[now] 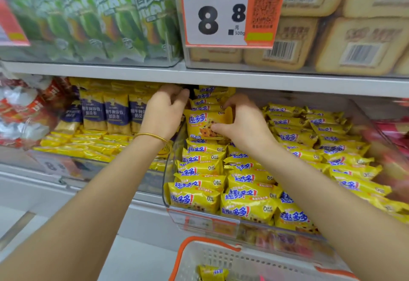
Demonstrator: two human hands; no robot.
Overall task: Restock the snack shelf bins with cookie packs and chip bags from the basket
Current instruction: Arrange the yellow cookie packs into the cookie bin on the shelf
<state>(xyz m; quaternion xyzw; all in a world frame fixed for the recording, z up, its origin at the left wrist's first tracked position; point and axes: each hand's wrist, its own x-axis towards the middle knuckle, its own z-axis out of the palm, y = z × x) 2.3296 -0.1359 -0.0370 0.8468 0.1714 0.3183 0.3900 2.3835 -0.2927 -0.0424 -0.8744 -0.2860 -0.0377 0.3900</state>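
Yellow foil cookie pack (205,125), pinched upright by the right hand (245,125), likely for facing in the clear plastic bin (170,161); left hand (164,112) curls at the rear stack, grip unclear

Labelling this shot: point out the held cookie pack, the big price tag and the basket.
cookie pack (201,123), head view, yellow front.
price tag (212,15), head view, white panel.
basket (232,258), head view, white wall.
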